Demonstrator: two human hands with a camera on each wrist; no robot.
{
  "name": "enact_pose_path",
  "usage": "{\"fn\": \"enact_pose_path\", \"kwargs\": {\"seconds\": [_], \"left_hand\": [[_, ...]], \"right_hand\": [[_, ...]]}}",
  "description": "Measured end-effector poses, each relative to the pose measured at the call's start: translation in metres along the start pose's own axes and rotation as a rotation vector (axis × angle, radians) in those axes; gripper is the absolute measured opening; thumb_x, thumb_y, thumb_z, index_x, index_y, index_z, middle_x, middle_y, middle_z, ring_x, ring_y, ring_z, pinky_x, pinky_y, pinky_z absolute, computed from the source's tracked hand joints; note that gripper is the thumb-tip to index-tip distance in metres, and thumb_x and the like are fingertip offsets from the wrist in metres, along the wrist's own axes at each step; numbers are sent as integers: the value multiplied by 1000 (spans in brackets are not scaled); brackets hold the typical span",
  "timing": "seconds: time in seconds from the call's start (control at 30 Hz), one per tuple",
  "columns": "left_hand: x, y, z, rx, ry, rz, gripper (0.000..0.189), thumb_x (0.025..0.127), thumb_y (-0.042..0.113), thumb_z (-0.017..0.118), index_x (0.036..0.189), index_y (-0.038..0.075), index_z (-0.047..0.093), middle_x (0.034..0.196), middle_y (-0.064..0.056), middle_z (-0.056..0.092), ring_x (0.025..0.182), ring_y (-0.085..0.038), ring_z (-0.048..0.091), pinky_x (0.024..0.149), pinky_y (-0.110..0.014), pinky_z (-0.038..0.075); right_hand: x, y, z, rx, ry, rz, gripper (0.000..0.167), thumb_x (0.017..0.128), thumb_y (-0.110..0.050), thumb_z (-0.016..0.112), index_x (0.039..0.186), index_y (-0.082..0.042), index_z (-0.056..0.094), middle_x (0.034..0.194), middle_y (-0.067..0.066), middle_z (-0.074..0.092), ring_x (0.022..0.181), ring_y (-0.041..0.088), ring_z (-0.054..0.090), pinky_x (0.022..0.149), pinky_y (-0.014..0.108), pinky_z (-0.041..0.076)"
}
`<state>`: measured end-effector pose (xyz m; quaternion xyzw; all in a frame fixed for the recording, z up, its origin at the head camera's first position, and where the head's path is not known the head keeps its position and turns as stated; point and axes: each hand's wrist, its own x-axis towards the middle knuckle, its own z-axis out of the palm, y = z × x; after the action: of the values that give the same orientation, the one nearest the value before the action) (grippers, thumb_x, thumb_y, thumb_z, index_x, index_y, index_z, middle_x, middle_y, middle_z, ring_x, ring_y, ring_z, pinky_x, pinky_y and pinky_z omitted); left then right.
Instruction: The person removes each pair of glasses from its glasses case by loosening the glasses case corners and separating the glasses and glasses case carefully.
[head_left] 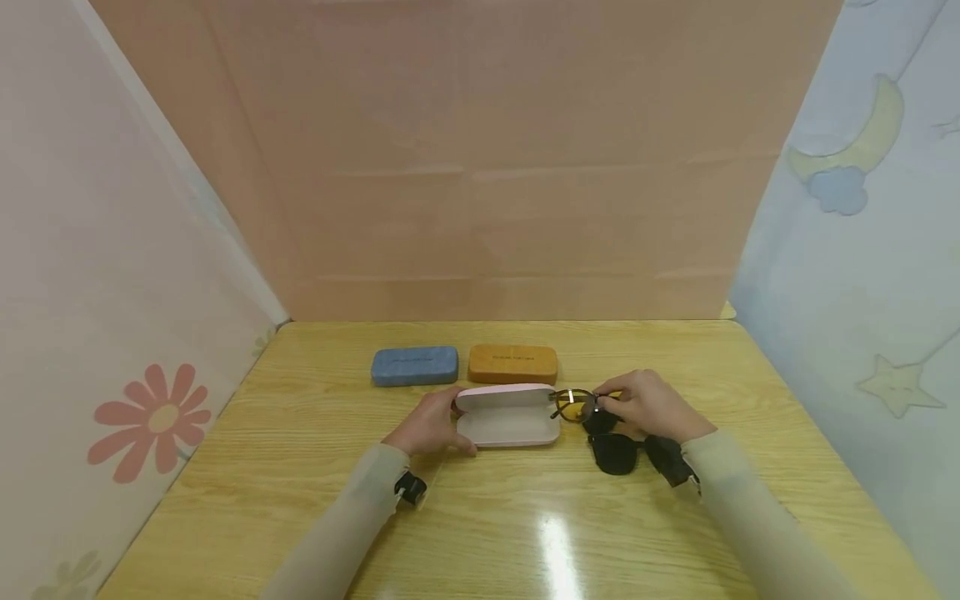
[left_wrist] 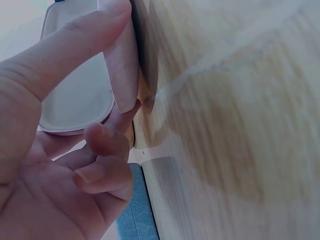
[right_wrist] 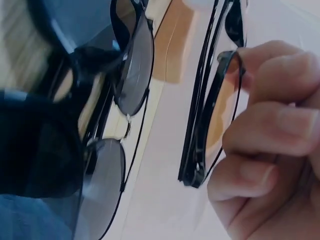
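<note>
In the head view my left hand (head_left: pixel 430 423) grips the left end of an opened pink eyeglass case (head_left: pixel 507 427), its pale inside facing me. The left wrist view has my thumb along one edge of the case (left_wrist: pixel 75 95) and fingers around its end. My right hand (head_left: pixel 651 405) pinches dark-framed eyeglasses (head_left: pixel 573 407) at the case's right end. Their arms lie folded in the right wrist view. Below that hand are black sunglasses (head_left: pixel 617 455) and a thin-rimmed dark pair (head_left: pixel 600 422), partly hidden by the hand and held glasses.
A blue eyeglass case (head_left: pixel 415 367) and a mustard-yellow one (head_left: pixel 513 364) stand shut side by side behind the pink case. All lie on a wood-grain table (head_left: pixel 480 517). A brown panel (head_left: pixel 480 167) rises at its back edge, with patterned walls at both sides.
</note>
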<state>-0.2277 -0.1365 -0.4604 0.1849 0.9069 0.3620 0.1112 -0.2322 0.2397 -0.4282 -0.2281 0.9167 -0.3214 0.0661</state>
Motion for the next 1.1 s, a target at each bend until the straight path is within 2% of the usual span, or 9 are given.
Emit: {"fn": "enact_pose_path", "kwargs": {"seconds": [0.13, 0.37, 0.6, 0.8, 1.1], "left_hand": [[1, 0, 1, -10, -1, 6, 81, 61, 26, 98, 130, 12, 58, 111, 0, 66, 101, -17, 60, 92, -40, 50], [-1, 0, 1, -31, -3, 11, 80, 61, 25, 98, 130, 12, 58, 112, 0, 66, 102, -18, 61, 91, -41, 51], [0, 0, 1, -28, -2, 2, 81, 61, 25, 98, 130, 12, 58, 113, 1, 66, 101, -17, 61, 91, -40, 51], [-1, 0, 0, -34, -6, 10, 82, 62, 24, 98, 132, 13, 57, 115, 0, 67, 103, -17, 61, 92, -41, 51], [-1, 0, 0, -23, -8, 5, 82, 62, 25, 98, 132, 14, 57, 114, 0, 67, 103, -17, 61, 92, -40, 51]], "right_hand": [[1, 11, -9, 40, -22, 6, 27, 99, -20, 63, 121, -5, 72, 47, -4, 50, 40, 9, 41, 41, 27, 39], [8, 31, -26, 28, -12, 38, 27, 99, -19, 63, 121, -5, 72, 48, -5, 49, 41, 12, 42, 40, 27, 36], [22, 46, -38, -6, -28, 61, 28, 100, -18, 62, 120, -2, 72, 49, 0, 52, 41, 12, 42, 44, 29, 41], [38, 55, -42, -56, -52, 57, 26, 99, -16, 62, 118, -1, 73, 54, 7, 58, 44, 11, 44, 42, 27, 37], [55, 64, -40, -69, -90, 22, 23, 98, -12, 62, 112, 1, 75, 56, 2, 60, 46, 12, 47, 46, 26, 38]]}}
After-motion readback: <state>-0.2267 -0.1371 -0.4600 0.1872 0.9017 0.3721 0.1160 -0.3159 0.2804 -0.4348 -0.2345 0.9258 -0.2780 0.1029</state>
